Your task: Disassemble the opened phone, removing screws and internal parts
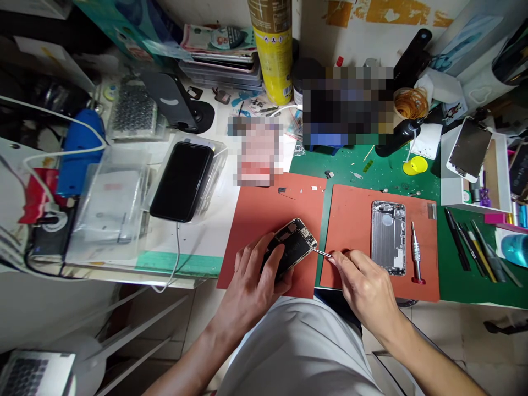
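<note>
An opened smartphone [293, 248] with its inner parts bare lies tilted over the left orange mat [251, 220]. My left hand [258, 267] is closed around its lower left part, fingers across the dark inside. In my right hand [365, 280] a thin metal tool [322, 253] is pinched; its tip meets the phone's right edge near the upper corner. Whether the tool is a pry bar or tweezers I cannot tell. Right of that hand, a bare phone housing [388, 237] lies on the right orange mat [350, 209], beside a silver screwdriver [416, 253] with a red end.
On the left, a black phone [181, 181] rests on a clear case. Several pens and tools [474, 247] lie on the green mat [449, 280] at right. A white box [499, 165] carries a phone screen [470, 148]. A yellow can [274, 66] stands behind.
</note>
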`<state>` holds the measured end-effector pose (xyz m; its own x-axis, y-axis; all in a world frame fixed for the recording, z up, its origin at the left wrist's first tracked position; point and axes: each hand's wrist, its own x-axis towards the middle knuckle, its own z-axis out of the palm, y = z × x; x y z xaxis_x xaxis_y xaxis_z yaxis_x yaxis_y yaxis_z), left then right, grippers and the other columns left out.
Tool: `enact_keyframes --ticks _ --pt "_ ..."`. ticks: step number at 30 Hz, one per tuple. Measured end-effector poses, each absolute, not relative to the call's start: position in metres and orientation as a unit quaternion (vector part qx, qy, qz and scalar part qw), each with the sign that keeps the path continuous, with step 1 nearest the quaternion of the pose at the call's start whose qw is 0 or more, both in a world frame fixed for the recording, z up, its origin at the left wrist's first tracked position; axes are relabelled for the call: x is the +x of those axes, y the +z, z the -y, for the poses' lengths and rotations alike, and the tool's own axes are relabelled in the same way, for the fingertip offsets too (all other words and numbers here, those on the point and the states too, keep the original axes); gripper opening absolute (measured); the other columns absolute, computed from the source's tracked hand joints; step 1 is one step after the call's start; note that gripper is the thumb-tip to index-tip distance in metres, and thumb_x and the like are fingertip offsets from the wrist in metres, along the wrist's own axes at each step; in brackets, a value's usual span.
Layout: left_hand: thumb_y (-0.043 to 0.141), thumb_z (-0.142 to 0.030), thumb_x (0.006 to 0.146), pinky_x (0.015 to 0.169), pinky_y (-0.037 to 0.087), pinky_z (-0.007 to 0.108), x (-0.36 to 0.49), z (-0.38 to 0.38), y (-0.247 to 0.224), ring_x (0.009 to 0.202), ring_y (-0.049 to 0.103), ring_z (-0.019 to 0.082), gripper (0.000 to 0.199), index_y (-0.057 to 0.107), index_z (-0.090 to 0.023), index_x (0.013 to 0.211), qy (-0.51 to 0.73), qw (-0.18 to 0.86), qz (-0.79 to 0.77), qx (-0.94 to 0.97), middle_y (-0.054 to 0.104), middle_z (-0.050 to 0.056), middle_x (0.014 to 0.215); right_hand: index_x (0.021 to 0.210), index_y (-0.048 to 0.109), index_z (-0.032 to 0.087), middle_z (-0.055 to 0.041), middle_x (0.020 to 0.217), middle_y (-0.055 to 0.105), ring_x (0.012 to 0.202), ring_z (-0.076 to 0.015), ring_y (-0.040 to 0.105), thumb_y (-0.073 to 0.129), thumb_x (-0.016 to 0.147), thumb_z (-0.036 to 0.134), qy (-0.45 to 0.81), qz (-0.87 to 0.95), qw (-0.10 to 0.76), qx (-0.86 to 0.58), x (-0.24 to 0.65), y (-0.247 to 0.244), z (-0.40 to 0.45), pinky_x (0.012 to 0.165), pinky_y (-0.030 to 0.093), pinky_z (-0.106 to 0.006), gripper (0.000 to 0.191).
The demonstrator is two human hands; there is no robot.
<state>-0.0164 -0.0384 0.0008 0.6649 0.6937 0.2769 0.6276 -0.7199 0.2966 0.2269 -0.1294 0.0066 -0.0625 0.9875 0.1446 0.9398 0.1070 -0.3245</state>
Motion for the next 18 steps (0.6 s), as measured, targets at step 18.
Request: enact_keyframes --ticks 18 --pt "0.074 -0.012 0.086 0.092 0.055 0.053 -0.0158 0.0375 0.0025 0.121 0.063 0.041 0.059 0.048 -0.011 0.139 0.193 0.080 -0.357 0.911 0.060 0.030 0.137 0.122 0.070 0.012 -0.0046 0.083 0.056 0.072 -0.0181 0.050 0.049 0.107 0.011 0.076 0.725 0.169 -0.664 0.2259 0.0068 0.1308 0.062 0.040 -0.030 0.026"
